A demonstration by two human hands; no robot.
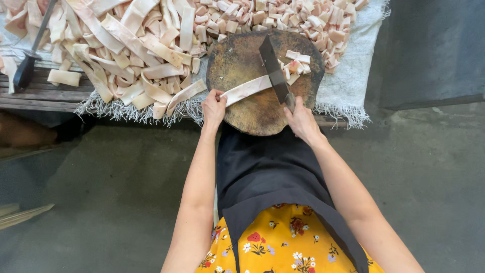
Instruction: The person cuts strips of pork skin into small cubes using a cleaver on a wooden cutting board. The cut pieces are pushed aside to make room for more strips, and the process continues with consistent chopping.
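A round, dark wooden chopping block [242, 58] rests at the edge of a low platform. Across it lies a long pale strip of meat or fat [247, 89]. My left hand [214, 107] pinches the strip's near end. In my right hand [302, 120] is a dark cleaver [273, 68] gripped by its handle, the blade down on the strip's far end. A few small cut pieces [297, 62] lie on the block to the right of the blade.
A big heap of long pale strips [126, 45] covers a white fringed cloth [348, 76] to the left. Small cut cubes [283, 17] pile up behind the block. A second knife [28, 60] lies at far left. Grey concrete floor [116, 182] lies below.
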